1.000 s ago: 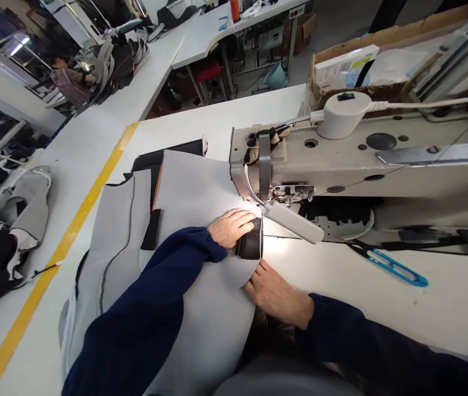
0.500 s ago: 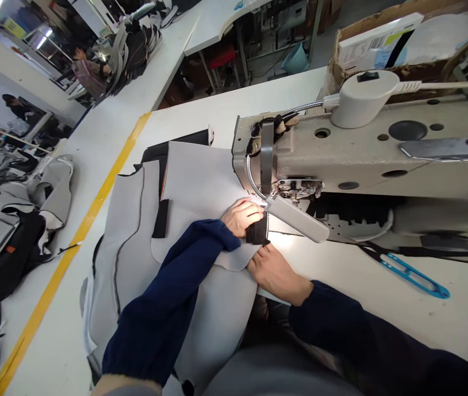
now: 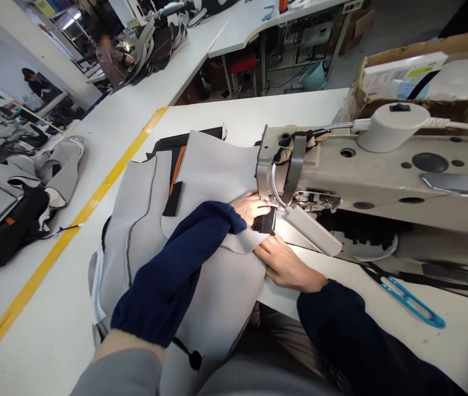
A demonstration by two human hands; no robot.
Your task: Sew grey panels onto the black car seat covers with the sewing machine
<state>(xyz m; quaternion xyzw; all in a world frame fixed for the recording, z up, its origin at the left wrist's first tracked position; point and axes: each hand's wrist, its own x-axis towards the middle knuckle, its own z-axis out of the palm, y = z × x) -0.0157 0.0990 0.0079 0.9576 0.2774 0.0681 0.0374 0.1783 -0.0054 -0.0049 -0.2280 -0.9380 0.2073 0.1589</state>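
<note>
A grey fabric panel (image 3: 217,165) with black strips lies beneath the head of a sewing machine (image 3: 361,170). My left hand (image 3: 251,209) rests on the panel beside the needle area, fingers stretched out and lying flat. Close to its fingertips is a black strip (image 3: 264,221) at the panel's right edge. My right hand (image 3: 285,264) pinches the panel's near right edge just below that strip. The needle itself is hidden behind the lamp (image 3: 314,230) and machine head. More grey fabric (image 3: 221,297) drapes under the panel toward my lap.
Blue thread snips (image 3: 415,302) lie on the white table to the right. Behind the machine stands a cardboard box (image 3: 357,93) with packages. Yellow tape (image 3: 110,176) crosses the table at left, beyond which lie grey and black fabric pieces (image 3: 23,192). Other people sit far back.
The camera view has shifted, moving the scene right. Against the machine, the panel and both hands have slid a little left and away from me. More of an orange strip shows under the panel.
</note>
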